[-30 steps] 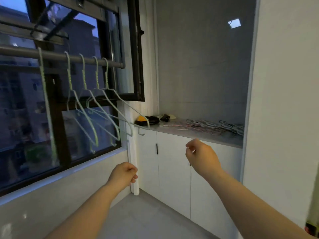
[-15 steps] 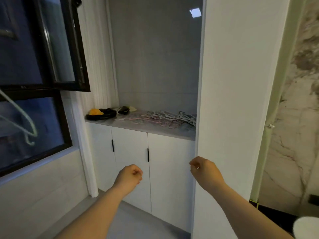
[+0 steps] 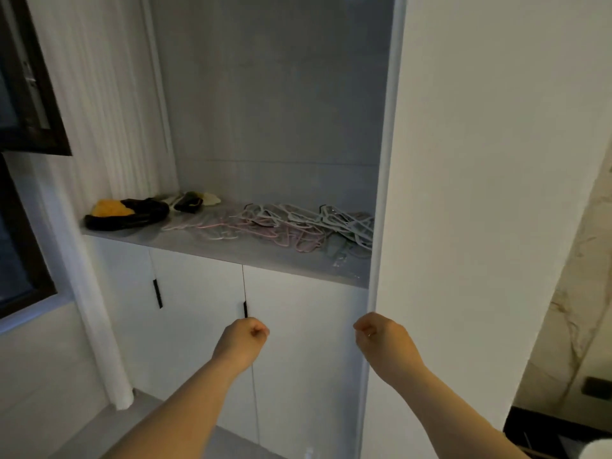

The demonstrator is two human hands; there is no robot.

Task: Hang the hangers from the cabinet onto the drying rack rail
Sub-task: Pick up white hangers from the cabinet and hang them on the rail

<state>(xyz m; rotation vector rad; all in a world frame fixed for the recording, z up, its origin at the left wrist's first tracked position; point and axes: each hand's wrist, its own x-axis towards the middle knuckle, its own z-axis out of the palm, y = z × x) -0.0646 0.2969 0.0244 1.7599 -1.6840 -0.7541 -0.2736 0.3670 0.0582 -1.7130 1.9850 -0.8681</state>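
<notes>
A tangled pile of thin hangers (image 3: 298, 223), pink, white and pale green, lies on the grey cabinet top (image 3: 231, 250) in the open niche. My left hand (image 3: 243, 342) is a loose empty fist in front of the lower cabinet doors, well below the pile. My right hand (image 3: 381, 339) is also a closed empty fist, level with the left, by the edge of the tall white panel. The drying rack rail is out of view.
A black and yellow bundle (image 3: 126, 212) and small dark items (image 3: 190, 200) lie at the counter's left end. A tall white panel (image 3: 480, 193) bounds the niche on the right. The dark window frame (image 3: 29, 127) and a white pipe (image 3: 99, 326) stand at left.
My view has swung right, away from the window rail with its hung hangers, and closer to the cabinet. Both hands stay closed and empty, lower in the frame.
</notes>
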